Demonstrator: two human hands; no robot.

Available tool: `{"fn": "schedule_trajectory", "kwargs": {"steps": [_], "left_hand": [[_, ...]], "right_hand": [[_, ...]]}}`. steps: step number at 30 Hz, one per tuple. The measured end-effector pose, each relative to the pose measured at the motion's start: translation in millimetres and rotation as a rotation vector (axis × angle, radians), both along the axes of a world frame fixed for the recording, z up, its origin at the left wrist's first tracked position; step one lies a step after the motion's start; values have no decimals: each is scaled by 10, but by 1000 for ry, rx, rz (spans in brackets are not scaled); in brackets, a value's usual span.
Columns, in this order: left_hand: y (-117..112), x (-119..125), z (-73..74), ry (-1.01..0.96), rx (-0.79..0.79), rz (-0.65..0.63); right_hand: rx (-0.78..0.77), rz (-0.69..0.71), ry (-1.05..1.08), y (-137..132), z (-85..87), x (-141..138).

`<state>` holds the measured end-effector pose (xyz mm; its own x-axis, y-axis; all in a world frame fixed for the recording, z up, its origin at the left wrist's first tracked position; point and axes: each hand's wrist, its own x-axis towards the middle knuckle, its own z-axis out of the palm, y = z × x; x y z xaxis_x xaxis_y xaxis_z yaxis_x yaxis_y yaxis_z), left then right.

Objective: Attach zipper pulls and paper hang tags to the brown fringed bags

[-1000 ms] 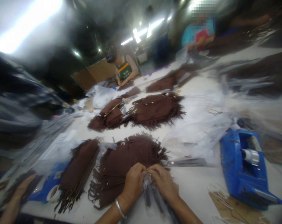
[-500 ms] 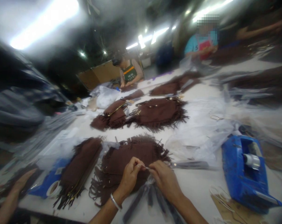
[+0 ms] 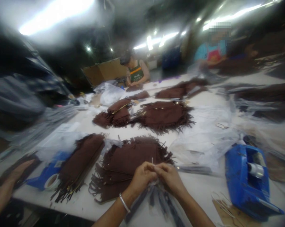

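Note:
My left hand and my right hand meet fingertip to fingertip at the top of a clear plastic bag holding dark straps. Both hands pinch the bunched bag neck, and a thin white tie sticks up between them. A silver bangle circles my left wrist. Just behind the hands lies a pile of brown fringed suede bags on the white table.
A blue tape dispenser stands at the right, loose clear bags behind it. More brown fringed bags lie mid-table. Another person's hand rests at the left by a blue tape roll. Two workers sit across the table.
My hands had drawn slightly apart with the tie between them; now they are pressed together again on the bag neck. The view has shifted a little lower.

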<state>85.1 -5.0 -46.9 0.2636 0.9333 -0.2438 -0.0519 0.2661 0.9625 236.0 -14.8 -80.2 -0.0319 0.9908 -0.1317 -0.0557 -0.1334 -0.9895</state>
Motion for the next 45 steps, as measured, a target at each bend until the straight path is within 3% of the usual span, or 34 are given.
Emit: {"fn": "schedule_trajectory", "kwargs": {"steps": [3,10,17,19,23,27,36,39,45], "left_hand": [[23,86,-75,-14,-1,18],[77,104,-99,138,-22,68],[85,19,-156,97,-37,85],[86,-17,-130,48,-44,25],[103,-90,-35,-61,-139,-228],[173,-157,41,-68,-208,-360],[284,-247,-49,1,-219,-495],[285,-237,-82,38,-233,-500],[246,-233,-44,-35,-231,-440]], "right_hand": [[6,-42,25,-10,35,-20],[18,-125,-89,-18,176,-29],[93,-129,-446,-45,192,33],[184,-130,-602,-52,177,45],[354,-87,-843,-63,153,68],[367,-2,-934,-164,160,149],[134,12,-865,-634,44,281],[132,-23,-788,-633,75,275],[196,-228,-709,-565,233,219]]}}
